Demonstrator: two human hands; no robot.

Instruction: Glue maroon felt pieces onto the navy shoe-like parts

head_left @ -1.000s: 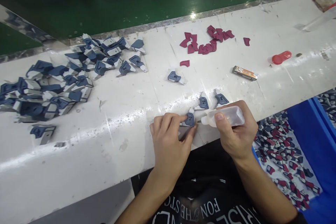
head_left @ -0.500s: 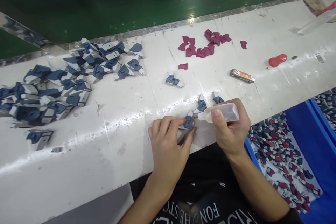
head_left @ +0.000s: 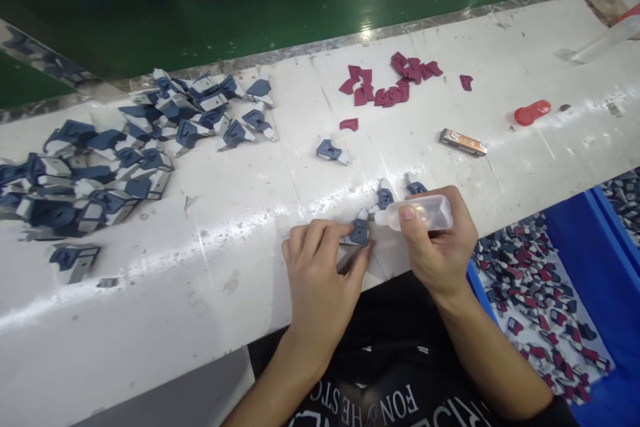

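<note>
My left hand (head_left: 325, 267) is closed on a small blue-and-white plastic part (head_left: 359, 232), pinning it to the white work surface between thumb and fingers. In my right hand (head_left: 440, 247) lies a clear squeeze bottle (head_left: 425, 213), tilted sideways. Its nozzle points left, close over the upper end of the held part; whether it touches I cannot tell. Just beyond the bottle is a second blue-and-white part (head_left: 385, 199), and a third one (head_left: 415, 185) is partly hidden behind my right hand. Another such part (head_left: 330, 151) lies farther back.
Blue-and-white parts form a large pile (head_left: 100, 173) at left. Dark red pieces (head_left: 395, 90) lie at the back. An orange-labelled metal object (head_left: 463, 142), a red piece (head_left: 533, 112) and a translucent object (head_left: 607, 40) are on the right. Below stands a blue bin (head_left: 575, 233) of mixed parts.
The bottle in my right hand has shifted very slightly left and up. My left hand stays in place on the part.
</note>
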